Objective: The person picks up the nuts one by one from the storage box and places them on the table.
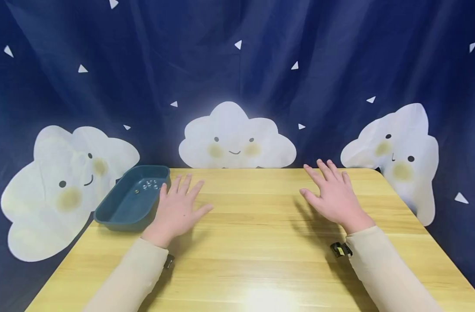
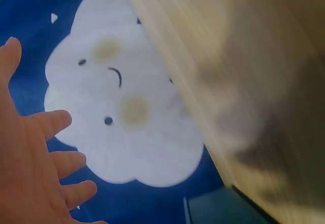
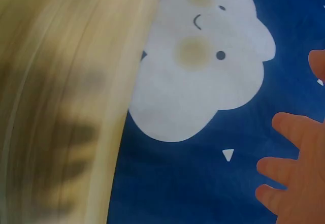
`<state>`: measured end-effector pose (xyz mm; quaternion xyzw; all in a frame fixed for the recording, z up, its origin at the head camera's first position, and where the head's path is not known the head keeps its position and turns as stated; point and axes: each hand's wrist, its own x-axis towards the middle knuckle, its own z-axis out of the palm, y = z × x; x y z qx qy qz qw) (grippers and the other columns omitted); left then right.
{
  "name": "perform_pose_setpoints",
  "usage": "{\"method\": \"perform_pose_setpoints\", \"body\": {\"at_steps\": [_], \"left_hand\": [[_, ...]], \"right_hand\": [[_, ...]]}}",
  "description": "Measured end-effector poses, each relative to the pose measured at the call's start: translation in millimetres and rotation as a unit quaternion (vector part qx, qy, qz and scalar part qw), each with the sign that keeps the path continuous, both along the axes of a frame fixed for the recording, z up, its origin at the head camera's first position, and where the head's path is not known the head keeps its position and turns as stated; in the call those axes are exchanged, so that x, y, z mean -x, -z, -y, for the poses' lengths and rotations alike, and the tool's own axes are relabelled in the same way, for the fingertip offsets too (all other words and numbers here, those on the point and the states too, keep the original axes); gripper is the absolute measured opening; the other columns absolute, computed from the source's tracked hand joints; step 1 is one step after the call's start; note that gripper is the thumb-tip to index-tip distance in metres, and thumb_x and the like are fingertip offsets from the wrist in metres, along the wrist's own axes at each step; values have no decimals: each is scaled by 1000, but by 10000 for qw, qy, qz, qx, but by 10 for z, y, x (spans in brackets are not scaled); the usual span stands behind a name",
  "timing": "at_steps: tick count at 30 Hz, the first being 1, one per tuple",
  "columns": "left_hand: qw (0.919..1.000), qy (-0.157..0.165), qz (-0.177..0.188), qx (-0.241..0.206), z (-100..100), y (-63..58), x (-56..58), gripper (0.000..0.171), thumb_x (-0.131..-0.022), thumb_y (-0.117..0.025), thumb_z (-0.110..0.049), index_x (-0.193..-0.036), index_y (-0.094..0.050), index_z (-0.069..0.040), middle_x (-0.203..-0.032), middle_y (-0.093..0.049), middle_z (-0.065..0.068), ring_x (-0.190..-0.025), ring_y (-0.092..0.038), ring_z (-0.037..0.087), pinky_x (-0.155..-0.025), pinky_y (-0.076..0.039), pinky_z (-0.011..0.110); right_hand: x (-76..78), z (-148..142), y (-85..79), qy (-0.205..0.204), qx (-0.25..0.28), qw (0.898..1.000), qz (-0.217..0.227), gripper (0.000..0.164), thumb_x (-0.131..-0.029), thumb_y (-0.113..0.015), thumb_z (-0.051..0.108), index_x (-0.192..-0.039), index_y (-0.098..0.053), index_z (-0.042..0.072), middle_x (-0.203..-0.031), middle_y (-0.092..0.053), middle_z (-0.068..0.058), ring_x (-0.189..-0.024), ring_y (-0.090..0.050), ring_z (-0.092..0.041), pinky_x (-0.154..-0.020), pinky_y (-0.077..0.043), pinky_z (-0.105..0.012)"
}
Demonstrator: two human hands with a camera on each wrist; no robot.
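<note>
My left hand (image 1: 177, 213) hovers over the wooden table with its fingers spread, just right of a dark teal tray (image 1: 118, 203). Several small clear, shiny pieces (image 1: 149, 185) and one small brownish piece (image 1: 137, 191) lie in the tray; they are too small to identify. On the other side, my right hand (image 1: 335, 197) is held above the table, fingers apart and holding nothing. The left wrist view shows the left hand (image 2: 30, 158) with loose fingers and a corner of the tray (image 2: 223, 207). In the right wrist view, the right hand's fingers (image 3: 284, 171) are spread.
The wooden table (image 1: 253, 234) runs back to a dark blue curtain (image 1: 237, 56) printed with white clouds and small triangles. The tray stands at the table's left edge. A small black device (image 1: 340, 249) is worn at the right wrist.
</note>
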<state>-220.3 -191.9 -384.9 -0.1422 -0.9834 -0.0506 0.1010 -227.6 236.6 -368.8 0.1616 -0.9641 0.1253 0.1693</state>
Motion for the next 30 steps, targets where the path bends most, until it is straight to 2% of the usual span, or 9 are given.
{"method": "perform_pose_setpoints", "body": {"at_steps": [6,11,15,18,25,30], "left_hand": [[9997,-206,84,-27,311,-63,23,88,-93,-35,-78,-157,-38,-16,-164,-21,22,-150,-10,46,-111,-3,72],[9987,-484,171,-20,704,-69,86,89,-94,-34,-78,-156,-38,-14,-163,-20,26,-148,-11,51,-108,-4,75],[9967,-721,377,-12,1014,-59,128,90,-95,-32,-77,-157,-35,-12,-162,-19,29,-146,-11,54,-106,-5,77],[9955,-805,500,-22,1219,-44,178,90,-96,-33,-75,-156,-34,-9,-160,-19,32,-144,-11,58,-104,-6,79],[9942,-954,486,24,1661,27,270,83,-99,-36,-68,-153,-37,-5,-155,-24,35,-138,-16,62,-96,-15,81],[9934,-975,598,-23,1862,100,325,78,-100,-37,-66,-150,-42,-5,-155,-26,35,-138,-15,64,-95,-15,81]], "right_hand": [[-93,-29,-35,-22,18,10000,-87,69,-99,-49,57,-157,-38,21,-162,-27,-22,-151,-13,-43,-110,-10,-73],[-134,-25,2,-121,-118,9999,-27,69,-99,-50,56,-156,-41,17,-161,-28,-22,-150,-15,-44,-108,-13,-74],[-148,-31,41,-168,-122,9998,-72,69,-99,-52,55,-155,-42,17,-161,-29,-22,-150,-17,-43,-108,-15,-74],[-148,-48,65,-162,-141,9998,-44,70,-98,-52,58,-156,-41,18,-161,-29,-20,-150,-17,-42,-108,-15,-73],[-134,-42,80,-186,-159,9997,-16,71,-97,-54,58,-156,-41,20,-163,-27,-18,-151,-16,-41,-110,-14,-72],[-145,-37,60,-168,-153,9997,-39,72,-97,-54,58,-155,-42,18,-162,-27,-21,-150,-16,-43,-109,-14,-73]]}}
